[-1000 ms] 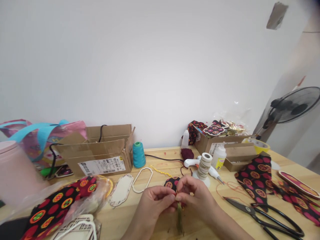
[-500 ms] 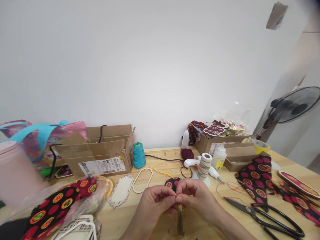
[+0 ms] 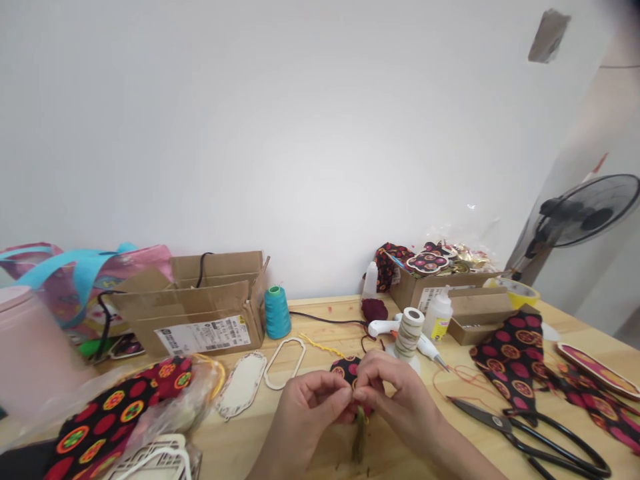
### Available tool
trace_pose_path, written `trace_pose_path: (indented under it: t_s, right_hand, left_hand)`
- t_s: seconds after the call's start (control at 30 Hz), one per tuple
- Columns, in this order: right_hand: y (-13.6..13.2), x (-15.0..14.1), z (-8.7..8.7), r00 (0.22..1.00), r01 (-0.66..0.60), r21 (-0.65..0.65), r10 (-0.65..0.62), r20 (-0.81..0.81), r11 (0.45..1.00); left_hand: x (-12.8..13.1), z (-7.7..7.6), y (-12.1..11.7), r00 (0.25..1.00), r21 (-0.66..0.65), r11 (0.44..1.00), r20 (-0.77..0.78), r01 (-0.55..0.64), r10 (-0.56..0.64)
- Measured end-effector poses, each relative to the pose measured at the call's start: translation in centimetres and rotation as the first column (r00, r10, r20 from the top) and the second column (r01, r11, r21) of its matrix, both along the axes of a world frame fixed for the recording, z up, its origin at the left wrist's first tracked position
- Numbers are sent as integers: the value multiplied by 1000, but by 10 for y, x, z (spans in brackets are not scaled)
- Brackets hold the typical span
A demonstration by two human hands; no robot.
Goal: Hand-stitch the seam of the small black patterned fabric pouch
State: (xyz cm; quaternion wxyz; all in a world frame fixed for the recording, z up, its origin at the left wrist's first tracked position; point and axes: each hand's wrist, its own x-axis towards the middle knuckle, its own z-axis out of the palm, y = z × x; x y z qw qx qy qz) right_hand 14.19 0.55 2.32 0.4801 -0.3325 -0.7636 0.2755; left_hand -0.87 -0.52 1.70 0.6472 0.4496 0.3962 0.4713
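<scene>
Fingertips of the left hand (image 3: pixel 310 407) and right hand (image 3: pixel 393 393) nearly meet, each thumb pressed closed against a forefinger at the top of an olive tassel (image 3: pixel 359 440); which strand each pinch grips is too small to tell. Tassel and hands are at the near middle of the wooden table (image 3: pixel 325 337). From the left, a pink container (image 3: pixel 37 353) stands before a pink bag (image 3: pixel 150 262), then come patterned cloth (image 3: pixel 107 413) and an open cardboard box (image 3: pixel 200 313). A teal thread cone (image 3: pixel 277 313) stands upright behind a pale panel (image 3: pixel 243 385) and an oval frame (image 3: pixel 297 368) (both lying flat). Just beyond the hands shows a dark patterned piece (image 3: pixel 345 368). Rightward are a cord spool (image 3: pixel 409 333), a bottle (image 3: pixel 439 317) with a yellow label, more printed cloth (image 3: pixel 510 357), black-handled scissors (image 3: pixel 500 423) lying near the right forearm, and a fan (image 3: pixel 585 217)
</scene>
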Motion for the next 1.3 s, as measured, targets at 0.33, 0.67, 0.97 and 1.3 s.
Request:
trace_pose_path:
  t_s: [0.33, 0.67, 0.97, 1.3]
  right_hand:
    - [-1, 5, 2, 991, -53, 142, 35, 126, 988]
    - [0, 7, 1, 982, -74, 225, 31, 189, 971]
    - [-4, 4, 8, 1000, -11, -210, 10, -4, 978]
    - [-3, -8, -1, 974, -119, -448, 15, -228, 886]
  left_hand:
    - [3, 0, -1, 996, 54, 997, -62, -60, 64]
    - [3, 0, -1, 993, 55, 995, -74, -84, 88]
    - [3, 5, -1, 995, 45, 994, 17, -102, 101]
    - [2, 0, 1, 992, 115, 986, 28, -123, 120]
